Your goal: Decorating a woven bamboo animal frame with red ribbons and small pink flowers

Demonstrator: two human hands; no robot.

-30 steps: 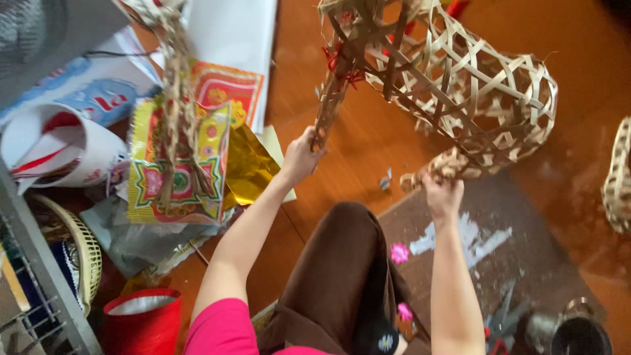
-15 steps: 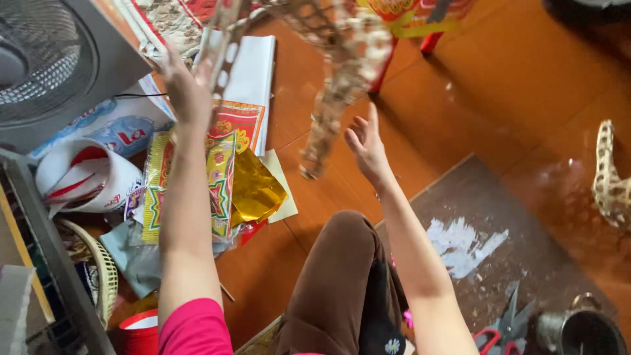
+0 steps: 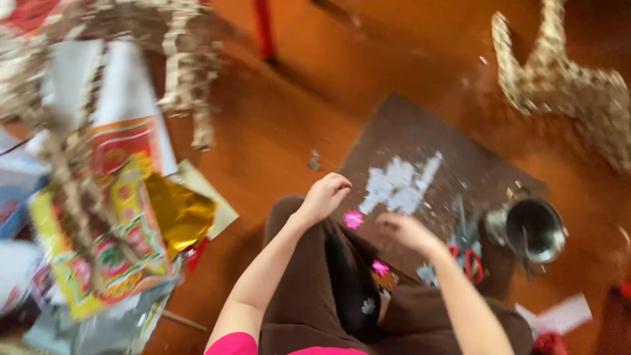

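My left hand [image 3: 325, 194] hovers above my brown-trousered knee [image 3: 309, 289], fingers loosely bent, with nothing in it. My right hand [image 3: 407, 231] is blurred, low over the edge of a dark mat [image 3: 420, 131]; its fingers are not clear. A small pink paper flower [image 3: 353, 219] lies between the two hands, and a second one [image 3: 381, 267] lies on my lap. A woven bamboo frame [image 3: 187, 72] stands blurred at the upper left, apart from both hands, over a pile of papers.
White scraps [image 3: 401, 184], red-handled scissors [image 3: 468, 258] and a metal pot [image 3: 531, 227] sit on the mat. Another woven frame [image 3: 559, 85] lies at the top right. Colourful printed sheets [image 3: 118, 256] and gold foil [image 3: 179, 213] cover the floor at left. A red stool leg [image 3: 264, 29] stands behind.
Both hands have let go of the woven frame and come down to my lap. The frame now rests at the left, and the view has swung right and down.
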